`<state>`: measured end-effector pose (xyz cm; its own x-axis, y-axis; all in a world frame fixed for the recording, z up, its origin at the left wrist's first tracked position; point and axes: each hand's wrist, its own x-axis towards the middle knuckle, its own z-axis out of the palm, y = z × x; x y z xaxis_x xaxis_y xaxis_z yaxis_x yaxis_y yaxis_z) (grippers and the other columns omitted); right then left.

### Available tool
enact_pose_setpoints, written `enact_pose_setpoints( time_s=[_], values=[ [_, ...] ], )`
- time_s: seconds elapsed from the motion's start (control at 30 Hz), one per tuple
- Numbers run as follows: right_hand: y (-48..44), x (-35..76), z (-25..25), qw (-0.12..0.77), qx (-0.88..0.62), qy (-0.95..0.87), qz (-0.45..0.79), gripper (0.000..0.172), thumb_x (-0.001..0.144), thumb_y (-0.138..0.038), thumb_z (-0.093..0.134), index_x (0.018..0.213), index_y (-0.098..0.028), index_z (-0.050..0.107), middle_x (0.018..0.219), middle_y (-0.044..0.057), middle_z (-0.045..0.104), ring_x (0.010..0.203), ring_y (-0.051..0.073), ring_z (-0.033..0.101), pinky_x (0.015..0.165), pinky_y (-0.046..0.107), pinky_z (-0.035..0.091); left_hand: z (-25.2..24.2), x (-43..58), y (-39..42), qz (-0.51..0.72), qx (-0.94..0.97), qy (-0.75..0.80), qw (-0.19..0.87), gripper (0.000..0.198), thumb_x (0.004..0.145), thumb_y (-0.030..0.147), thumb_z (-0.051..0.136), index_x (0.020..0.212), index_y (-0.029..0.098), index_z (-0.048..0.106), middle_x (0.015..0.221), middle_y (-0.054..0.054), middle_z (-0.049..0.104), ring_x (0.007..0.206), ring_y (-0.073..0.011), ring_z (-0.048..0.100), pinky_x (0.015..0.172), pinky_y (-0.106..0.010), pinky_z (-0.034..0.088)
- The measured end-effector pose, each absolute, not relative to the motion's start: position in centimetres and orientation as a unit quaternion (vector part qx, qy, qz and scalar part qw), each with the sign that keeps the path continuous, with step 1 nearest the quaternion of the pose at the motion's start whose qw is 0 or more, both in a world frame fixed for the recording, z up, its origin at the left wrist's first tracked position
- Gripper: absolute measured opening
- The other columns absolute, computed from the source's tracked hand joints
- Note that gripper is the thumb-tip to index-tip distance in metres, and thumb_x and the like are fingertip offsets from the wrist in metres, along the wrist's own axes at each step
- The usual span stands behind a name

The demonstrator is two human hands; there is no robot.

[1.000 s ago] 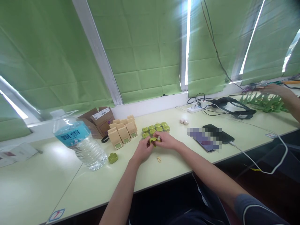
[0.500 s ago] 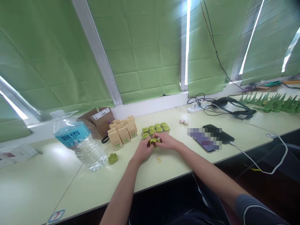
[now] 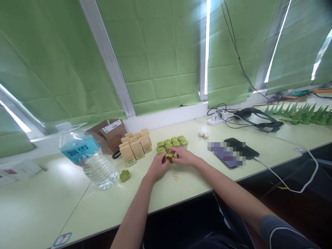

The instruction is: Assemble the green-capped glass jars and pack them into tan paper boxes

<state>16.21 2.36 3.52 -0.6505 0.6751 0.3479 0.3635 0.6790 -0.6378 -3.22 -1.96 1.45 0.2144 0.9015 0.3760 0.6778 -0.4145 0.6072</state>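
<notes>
The held piece (image 3: 169, 156) is olive green, like the cup (image 3: 125, 175) and small boxes (image 3: 183, 141). The loop (image 3: 176, 177) is yellow. Tan stands (image 3: 126, 152) carry green panels (image 3: 131, 162) edged in white. A light-blue label (image 3: 89, 148) with dark lettering (image 3: 83, 148) marks the clear bottle (image 3: 101, 171). The worktop (image 3: 109, 209) is pale yellowish green.

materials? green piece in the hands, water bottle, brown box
Green piece: possibly plastic, going by its thin curved edge; mostly covered, finish unclear.
Water bottle: likely clear, glossy plastic; ribbed, see-through wall.
Brown box: looks like matte cardboard; folded flaps, dull surface.
</notes>
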Motion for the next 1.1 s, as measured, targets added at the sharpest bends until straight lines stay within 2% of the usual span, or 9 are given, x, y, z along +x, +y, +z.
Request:
enact_pose_setpoints(
  time_s=[0.33, 0.73, 0.93, 1.1],
  values=[
    [2.64, 16.19, 3.23, 0.295, -0.297, -0.869, 0.263, 0.008, 0.087, -0.024, 0.06, 0.094, -0.019, 0.06, 0.091, 0.001, 0.069, 0.059, 0.01, 0.051, 0.058, 0.024, 0.033, 1.18, -3.21, -1.74, 0.358, 0.759, 0.525, 0.147, 0.022, 0.087, 0.029, 0.051, 0.069, 0.021, 0.041, 0.059, 0.005, 0.044, 0.057, -0.0117, 0.038, 0.057, -0.026, 0.029],
    [2.44, 16.14, 3.4, 0.29, -0.306, -0.869, 0.258, 0.01, 0.084, -0.023, 0.063, 0.093, -0.019, 0.061, 0.092, 0.001, 0.069, 0.059, 0.01, 0.05, 0.058, 0.024, 0.033, 1.28, -3.17, -1.76, 0.346, 0.764, 0.52, 0.162, 0.018, 0.088, 0.03, 0.05, 0.073, 0.021, 0.046, 0.062, 0.004, 0.046, 0.059, -0.0126, 0.04, 0.059, -0.026, 0.03],
    [2.54, 16.15, 3.27, 0.292, -0.304, -0.869, 0.26, 0.012, 0.084, -0.024, 0.063, 0.096, -0.02, 0.062, 0.094, 0.001, 0.069, 0.057, 0.01, 0.05, 0.058, 0.024, 0.034, 1.2, -3.4, -1.8, 0.35, 0.76, 0.525, 0.154, 0.02, 0.087, 0.028, 0.05, 0.07, 0.021, 0.043, 0.061, 0.005, 0.043, 0.058, -0.0122, 0.039, 0.059, -0.026, 0.029],
    [2.44, 16.13, 3.39, 0.292, -0.306, -0.869, 0.256, 0.012, 0.084, -0.022, 0.063, 0.096, -0.02, 0.063, 0.094, 0.001, 0.07, 0.06, 0.01, 0.053, 0.059, 0.024, 0.036, 1.25, -3.43, -1.87, 0.345, 0.768, 0.518, 0.152, 0.016, 0.087, 0.027, 0.05, 0.072, 0.021, 0.045, 0.062, 0.005, 0.046, 0.059, -0.012, 0.04, 0.059, -0.026, 0.029]
  ],
)
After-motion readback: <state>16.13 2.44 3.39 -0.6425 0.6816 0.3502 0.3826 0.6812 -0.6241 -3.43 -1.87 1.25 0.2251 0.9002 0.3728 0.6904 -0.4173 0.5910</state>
